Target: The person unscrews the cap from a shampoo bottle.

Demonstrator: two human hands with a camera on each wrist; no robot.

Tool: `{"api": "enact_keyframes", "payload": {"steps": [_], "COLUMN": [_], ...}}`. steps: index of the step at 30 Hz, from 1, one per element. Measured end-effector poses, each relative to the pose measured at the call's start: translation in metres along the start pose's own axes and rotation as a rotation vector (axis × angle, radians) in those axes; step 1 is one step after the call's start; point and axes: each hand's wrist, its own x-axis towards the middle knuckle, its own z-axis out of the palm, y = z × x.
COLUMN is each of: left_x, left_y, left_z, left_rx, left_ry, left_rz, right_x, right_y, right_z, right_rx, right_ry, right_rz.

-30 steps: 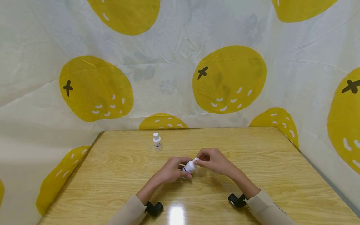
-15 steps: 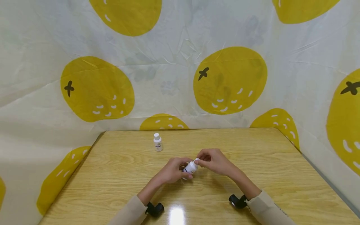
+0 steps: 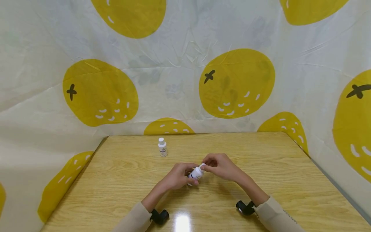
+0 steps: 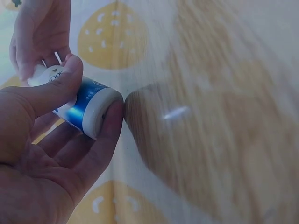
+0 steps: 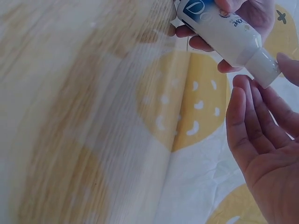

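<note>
My left hand (image 3: pixel 177 175) grips a small white bottle (image 3: pixel 196 174) with a blue band and printed label, tilted so its cap end points up and to the right. In the left wrist view the thumb lies along the bottle's side (image 4: pixel 88 100) and a finger curls under its base. My right hand (image 3: pixel 221 166) pinches the white cap (image 5: pixel 262 67) between thumb and fingertips; the cap sits on the bottle's neck. Farther back on the table, left of the hands, a second white bottle (image 3: pixel 163 148) stands upright with its cap on.
The wooden table (image 3: pixel 124 167) reaches back to a white cloth (image 3: pixel 174 96) printed with large yellow fruit, which also hangs along both sides. A black wrist camera (image 3: pixel 159 216) is at the left sleeve, another black camera (image 3: pixel 244 207) at the right.
Almost nothing differs: the left hand keeps its grip on the bottle and the right its pinch on the cap. The whole view has shifted very slightly.
</note>
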Motion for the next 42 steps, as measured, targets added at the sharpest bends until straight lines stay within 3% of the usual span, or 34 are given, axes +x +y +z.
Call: {"api": "enact_keyframes", "payload": {"steps": [24,42], "left_x": [-0.0011,-0.0010], "left_y": [0.0031,0.0018], "left_z": [-0.0001,-0.0008], "left_rx": [0.015,0.019], "left_ry": [0.000,0.001], "left_rz": [-0.030,-0.014], "right_x": [0.0005,0.0010], "right_y": [-0.0013,-0.0025], "right_z": [-0.0017,-0.0020], "right_rx": [-0.033,-0.024], "right_ry": [-0.005,-0.010], "right_rz": [-0.023,-0.020]}}
